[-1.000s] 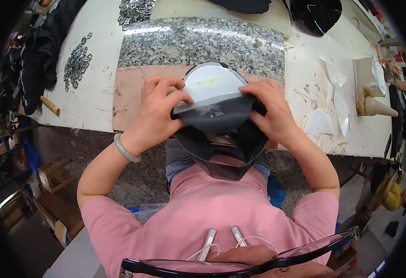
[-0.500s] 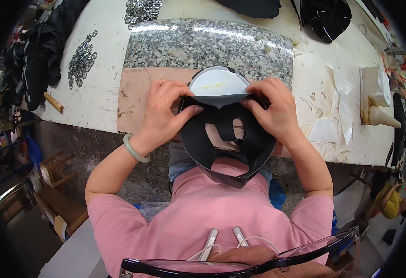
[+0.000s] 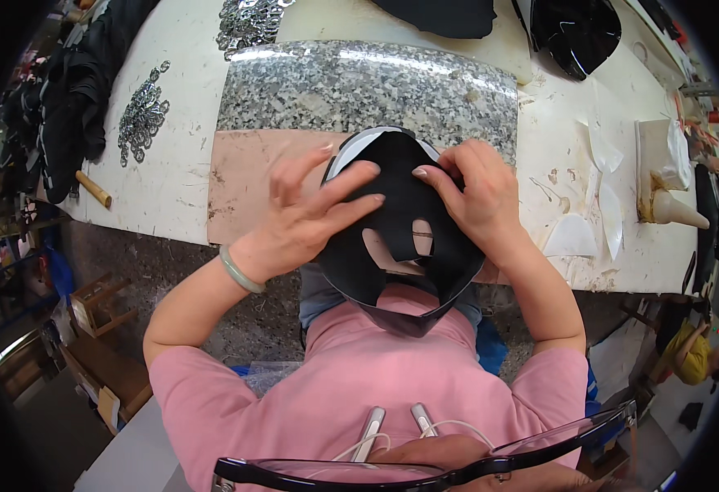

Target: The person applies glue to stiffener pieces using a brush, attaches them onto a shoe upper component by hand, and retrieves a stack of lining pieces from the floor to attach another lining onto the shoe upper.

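A black mask-like piece (image 3: pixel 400 189) with cut-out openings lies at the table's near edge, its lower end hanging toward my lap. Along its top, a white stiff insert (image 3: pixel 362 148) peeks out at both sides of a black flap that covers its middle. My left hand (image 3: pixel 294 217), with a pale bangle on its wrist, has its fingers spread over the flap's left side, some slightly smeared by motion. At the upper right rim, my right hand (image 3: pixel 486 197) pinches the mask's edge between thumb and curled fingers.
Beneath the mask's top are a pinkish board (image 3: pixel 249 176) and a speckled granite slab (image 3: pixel 368 86). Metal rings (image 3: pixel 142 119), a short wooden stick (image 3: pixel 94 189) and black fabric (image 3: pixel 72 107) lie left. Right are white cut pieces (image 3: pixel 573 236) and a glue-stained container (image 3: pixel 659 168).
The white insert, held up by both hands before, is now mostly covered by the black flap. My left hand has let go and spread its fingers; the right still grips the rim.
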`<state>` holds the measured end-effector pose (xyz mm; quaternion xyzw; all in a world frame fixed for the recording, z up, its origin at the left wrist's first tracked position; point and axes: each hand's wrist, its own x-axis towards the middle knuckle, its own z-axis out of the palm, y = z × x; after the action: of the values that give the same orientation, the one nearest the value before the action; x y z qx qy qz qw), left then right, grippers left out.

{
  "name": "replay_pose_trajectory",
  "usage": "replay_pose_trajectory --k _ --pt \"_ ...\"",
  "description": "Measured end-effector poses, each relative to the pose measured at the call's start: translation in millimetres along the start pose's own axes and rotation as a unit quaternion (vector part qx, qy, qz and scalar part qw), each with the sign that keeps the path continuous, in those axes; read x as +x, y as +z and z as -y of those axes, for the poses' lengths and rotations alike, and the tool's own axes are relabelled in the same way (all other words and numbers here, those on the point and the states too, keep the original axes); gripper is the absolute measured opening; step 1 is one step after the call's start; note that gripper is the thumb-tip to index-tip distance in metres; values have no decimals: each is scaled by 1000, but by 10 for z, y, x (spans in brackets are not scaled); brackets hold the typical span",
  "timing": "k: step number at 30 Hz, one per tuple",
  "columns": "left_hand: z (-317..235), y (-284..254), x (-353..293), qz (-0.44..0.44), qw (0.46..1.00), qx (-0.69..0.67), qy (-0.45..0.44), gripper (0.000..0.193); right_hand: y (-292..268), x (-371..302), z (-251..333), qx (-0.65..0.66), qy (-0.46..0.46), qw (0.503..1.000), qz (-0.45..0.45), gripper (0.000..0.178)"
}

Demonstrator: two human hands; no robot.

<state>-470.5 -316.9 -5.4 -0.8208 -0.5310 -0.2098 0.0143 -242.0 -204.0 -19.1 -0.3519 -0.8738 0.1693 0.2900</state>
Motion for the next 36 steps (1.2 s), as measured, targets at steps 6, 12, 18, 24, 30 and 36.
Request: replay_pose_trajectory --k 6,12,18,24,30,36 --pt "186 -14 101 146 987 60 -14 52 5 15 -31 -56 -42 998 -5 24" --pt "306 -2 112 105 991 53 -69 68 -27 71 -77 -56 -80 995 -3 28" --pt "264 -40 145 107 990 71 -58 73 -92 169 -162 -92 -273 909 302 65" --pt "67 -141 256 129 971 -156 127 45 76 375 -260 -153 -234 923 264 69" --pt "-123 -82 347 134 960 -233 74 32 -53 226 -189 -108 -265 933 220 51" --pt "-108 -4 347 119 950 -288 9 20 -510 -161 -152 101 -255 926 261 25"
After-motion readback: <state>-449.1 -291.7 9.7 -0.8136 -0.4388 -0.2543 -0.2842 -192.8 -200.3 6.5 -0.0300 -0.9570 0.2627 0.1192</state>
